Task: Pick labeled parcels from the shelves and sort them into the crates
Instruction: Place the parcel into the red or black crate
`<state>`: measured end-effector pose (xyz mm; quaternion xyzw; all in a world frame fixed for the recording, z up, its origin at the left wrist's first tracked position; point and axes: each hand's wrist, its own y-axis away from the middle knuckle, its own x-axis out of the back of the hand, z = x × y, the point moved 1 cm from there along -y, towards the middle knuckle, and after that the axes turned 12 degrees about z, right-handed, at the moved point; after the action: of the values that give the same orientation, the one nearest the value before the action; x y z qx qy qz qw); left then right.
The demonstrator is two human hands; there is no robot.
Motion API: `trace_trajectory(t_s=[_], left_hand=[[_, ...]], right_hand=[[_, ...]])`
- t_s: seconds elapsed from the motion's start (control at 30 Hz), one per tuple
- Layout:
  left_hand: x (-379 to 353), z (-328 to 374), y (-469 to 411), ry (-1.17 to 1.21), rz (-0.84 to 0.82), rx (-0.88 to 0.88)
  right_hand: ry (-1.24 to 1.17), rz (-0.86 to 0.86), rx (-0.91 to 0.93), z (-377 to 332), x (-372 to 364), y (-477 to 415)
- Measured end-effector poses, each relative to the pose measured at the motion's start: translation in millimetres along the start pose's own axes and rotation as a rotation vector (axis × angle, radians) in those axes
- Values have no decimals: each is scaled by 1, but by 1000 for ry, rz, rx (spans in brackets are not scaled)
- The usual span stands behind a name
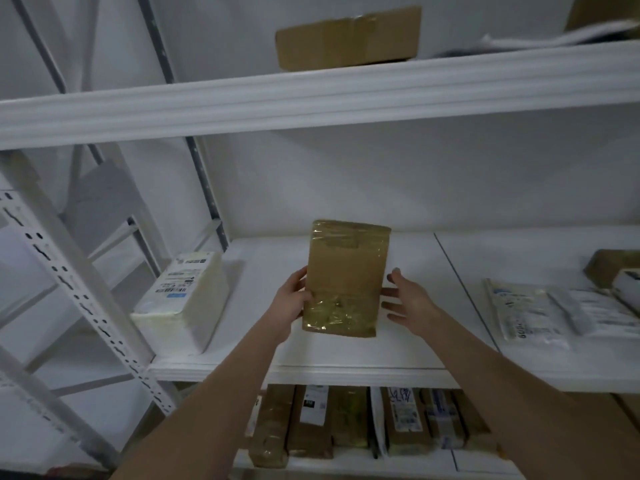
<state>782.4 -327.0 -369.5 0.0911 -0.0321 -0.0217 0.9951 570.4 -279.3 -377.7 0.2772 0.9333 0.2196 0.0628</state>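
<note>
A brown cardboard parcel wrapped in shiny clear tape stands tilted up over the middle shelf. My left hand grips its lower left edge, thumb on the front. My right hand hovers just right of the parcel with fingers spread, close to its right edge but apart from it. No label shows on the parcel's visible face. No crate is in view.
A white labeled parcel lies at the shelf's left end. Flat plastic mailers lie on the right. A cardboard box sits on the upper shelf. Several taped boxes stand in a row on the lower shelf. A perforated white upright stands at left.
</note>
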Motion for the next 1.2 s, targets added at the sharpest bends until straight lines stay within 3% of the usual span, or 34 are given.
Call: trace_trajectory(t_s=[0.1,0.23,0.43,0.6,0.87,1.07,1.2], left_hand=[[-6,12,0,-42,-7,-47],[-16,14,-1,-81,21,40],[-18,12,-4,35,-80,127],[-23,10,4,17,-173,104],[-27,-2,7,31,-140,69],[-26,-1,10,-2,-132,52],[-22,-6,5,-229,15,-31]], right_hand=[[-59,-23,-46,-5,12,3],[-170,-59,-68,-6,25,4],[-94,-174,60,-6,43,0],[-73,-116,80,3,50,-2],[-14,-203,53,5,51,13],[-37,-165,52,13,43,14],[-50,-99,-9,22,32,17]])
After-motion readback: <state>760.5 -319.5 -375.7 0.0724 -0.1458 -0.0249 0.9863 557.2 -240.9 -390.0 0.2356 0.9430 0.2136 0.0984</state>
